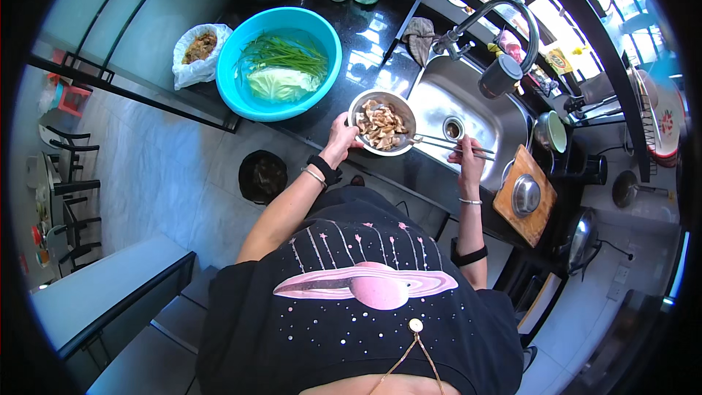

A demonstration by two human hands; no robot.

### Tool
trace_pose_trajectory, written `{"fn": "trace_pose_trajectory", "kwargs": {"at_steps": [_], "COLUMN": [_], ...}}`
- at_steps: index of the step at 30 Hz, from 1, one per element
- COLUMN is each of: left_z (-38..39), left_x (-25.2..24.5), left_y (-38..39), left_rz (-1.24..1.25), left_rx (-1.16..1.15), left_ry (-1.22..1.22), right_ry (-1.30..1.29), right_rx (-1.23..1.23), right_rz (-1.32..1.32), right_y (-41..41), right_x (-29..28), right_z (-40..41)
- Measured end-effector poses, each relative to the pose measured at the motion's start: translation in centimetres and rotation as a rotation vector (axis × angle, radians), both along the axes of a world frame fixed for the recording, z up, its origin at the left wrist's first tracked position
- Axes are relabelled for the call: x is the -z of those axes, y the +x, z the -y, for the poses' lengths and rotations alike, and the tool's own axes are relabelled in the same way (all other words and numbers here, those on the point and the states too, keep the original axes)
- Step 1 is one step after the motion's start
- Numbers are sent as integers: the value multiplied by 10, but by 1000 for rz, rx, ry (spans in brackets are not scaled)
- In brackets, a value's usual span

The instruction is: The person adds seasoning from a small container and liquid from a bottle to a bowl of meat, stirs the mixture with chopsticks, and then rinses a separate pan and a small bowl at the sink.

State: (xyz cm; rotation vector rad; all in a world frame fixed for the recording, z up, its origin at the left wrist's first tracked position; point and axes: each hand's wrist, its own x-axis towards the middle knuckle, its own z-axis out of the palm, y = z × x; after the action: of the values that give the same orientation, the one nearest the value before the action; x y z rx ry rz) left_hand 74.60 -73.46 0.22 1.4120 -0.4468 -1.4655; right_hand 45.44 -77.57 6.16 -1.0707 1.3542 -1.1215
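Note:
My left hand (341, 140) grips the rim of a metal bowl (355, 100) at the counter's front edge, left of the sink. Sliced brown pieces, probably mushrooms (382, 123), fill much of the bowl. In my right hand (469, 160) is a pair of chopsticks (439, 142), held over the near side of the stainless steel sink (471, 85). Their tips reach the bowl's right rim, where one slice (415, 140) sits at the tips. Whether the tips pinch that slice is too small to tell.
Left on the black counter (359, 24), a turquoise basin (226, 85) holds water, cabbage and long green stalks. Beside it stands a bag-lined container (184, 68) of scraps. A faucet (510, 5) arches over the sink. Rightward, a metal bowl (526, 196) rests on a wooden cutting board (543, 219).

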Motion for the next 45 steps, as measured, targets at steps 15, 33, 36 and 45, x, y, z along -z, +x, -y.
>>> {"fn": "trace_pose_trajectory", "kwargs": {"at_steps": [15,33,36,45], "left_z": [-7,-6,-6,-10], "left_x": [0,4,3,5], "left_y": [-7,2,2,8], "left_rz": [164,-53,-43,-23], "left_rx": [56,-25,-34,-30], "left_ry": [-77,-47,-55,-27], "right_ry": [-16,14,-44,-26], "right_rx": [21,-20,-57,-36], "right_rz": [72,164,44,-121], "right_y": [87,5,4,14], "right_x": [36,41,11,-24], "right_z": [-19,-21,-19,-22]}}
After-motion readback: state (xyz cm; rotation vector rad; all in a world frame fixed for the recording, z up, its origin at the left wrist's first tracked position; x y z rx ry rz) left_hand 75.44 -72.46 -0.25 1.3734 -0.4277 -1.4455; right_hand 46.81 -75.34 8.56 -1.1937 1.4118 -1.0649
